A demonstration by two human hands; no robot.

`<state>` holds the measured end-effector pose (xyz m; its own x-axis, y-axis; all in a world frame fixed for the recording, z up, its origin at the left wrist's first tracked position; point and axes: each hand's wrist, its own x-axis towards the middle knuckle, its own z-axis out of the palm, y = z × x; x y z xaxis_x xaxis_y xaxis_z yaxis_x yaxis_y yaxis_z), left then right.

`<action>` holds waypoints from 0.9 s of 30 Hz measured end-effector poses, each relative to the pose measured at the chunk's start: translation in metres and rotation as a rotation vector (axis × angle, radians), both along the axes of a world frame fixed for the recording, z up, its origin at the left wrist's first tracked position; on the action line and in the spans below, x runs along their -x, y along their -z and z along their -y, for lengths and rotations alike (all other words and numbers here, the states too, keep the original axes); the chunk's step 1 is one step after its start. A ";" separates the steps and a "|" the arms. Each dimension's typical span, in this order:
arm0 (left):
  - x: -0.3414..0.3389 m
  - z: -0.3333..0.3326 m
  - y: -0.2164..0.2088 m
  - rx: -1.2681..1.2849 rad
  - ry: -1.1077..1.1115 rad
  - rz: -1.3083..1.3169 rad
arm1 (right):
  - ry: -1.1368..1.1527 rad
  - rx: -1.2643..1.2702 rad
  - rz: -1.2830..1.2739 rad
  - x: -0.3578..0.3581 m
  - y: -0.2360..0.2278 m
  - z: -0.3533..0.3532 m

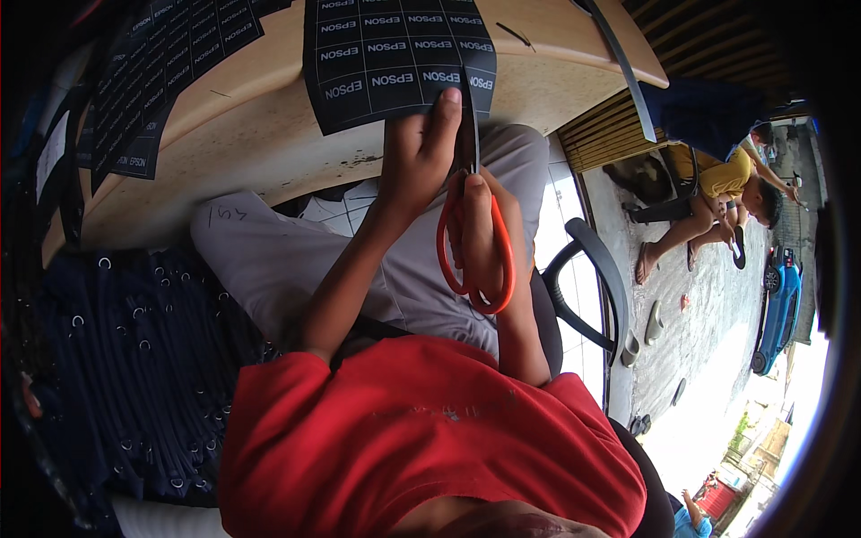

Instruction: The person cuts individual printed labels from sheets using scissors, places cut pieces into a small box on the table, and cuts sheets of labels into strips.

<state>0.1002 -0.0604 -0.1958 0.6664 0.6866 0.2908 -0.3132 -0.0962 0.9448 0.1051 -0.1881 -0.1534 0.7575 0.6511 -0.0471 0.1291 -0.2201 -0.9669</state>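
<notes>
A black sheet (pixel 391 56) printed with rows of white labels and thin grid lines lies over the table's near edge, its lower part hanging free. My left hand (pixel 414 161) pinches its lower edge, thumb on top and fingers underneath. Scissors (pixel 511 258) with orange-red handles are in my right hand (pixel 480 224). Their dark blades point away from me and lie at the sheet, along a line near its right side. How far apart the blades are is hard to tell.
More black printed sheets (pixel 193 58) overhang the wooden table (pixel 547 85) at left. A dark strip (pixel 623 67) hangs off its right end. Dark blue fabric pieces with metal rings (pixel 134 377) are piled at lower left. A chair armrest (pixel 614 291) curves at right; beyond it, people (pixel 728 175) sit outside.
</notes>
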 end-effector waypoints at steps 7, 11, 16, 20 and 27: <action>0.002 0.000 0.000 -0.004 -0.005 -0.032 | 0.002 0.011 0.004 0.000 0.003 -0.001; 0.001 -0.001 0.001 0.003 0.011 -0.013 | 0.012 0.032 0.003 0.000 0.002 -0.001; 0.001 0.000 0.001 0.011 0.013 -0.006 | 0.017 0.022 0.017 0.000 0.004 -0.002; 0.001 -0.002 0.003 0.003 -0.002 0.028 | 0.007 0.040 0.034 0.000 0.003 -0.002; 0.001 -0.005 -0.003 0.129 0.000 -0.043 | 0.003 0.035 0.035 0.001 0.005 -0.002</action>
<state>0.0994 -0.0556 -0.1931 0.6764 0.7165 0.1707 -0.2717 0.0272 0.9620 0.1045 -0.1864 -0.1580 0.7610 0.6474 -0.0428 0.1624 -0.2540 -0.9535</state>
